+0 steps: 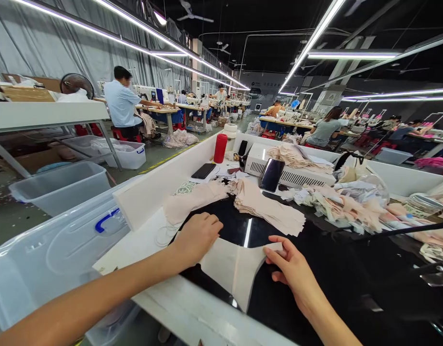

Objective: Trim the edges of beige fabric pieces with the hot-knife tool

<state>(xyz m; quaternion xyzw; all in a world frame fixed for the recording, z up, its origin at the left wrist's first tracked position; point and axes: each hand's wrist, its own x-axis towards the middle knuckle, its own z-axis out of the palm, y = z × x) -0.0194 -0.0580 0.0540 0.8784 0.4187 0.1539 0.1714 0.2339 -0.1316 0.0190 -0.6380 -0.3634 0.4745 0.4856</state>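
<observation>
- My left hand [196,240], centre of frame: fingers curled over the left end of the cloth; fingertips hidden, so I cannot tell whether they pinch it.
- My right hand [295,266], right of centre: thumb and fingers pinching the cloth's right-hand tip.
- Work piece: one cream-coloured, three-armed panel of thin cloth [233,266], lower centre, spread between my hands above a glossy black tabletop [315,293]; narrow end points toward the bottom of the frame.
- Supply: fanned stack of pale pink cut-fabric pieces [268,207], just above centre, nobody's hand on it. A second pale pink fabric pile [194,201] lies left of it.
- Upper right of these: loose heap of pink and white fabric scraps [354,204].
- Progress (judgement): panel laid out nearly flat, both side ends under hand; handling of this piece looks unfinished. Remaining pieces uncounted; no finished pile identifiable.
</observation>
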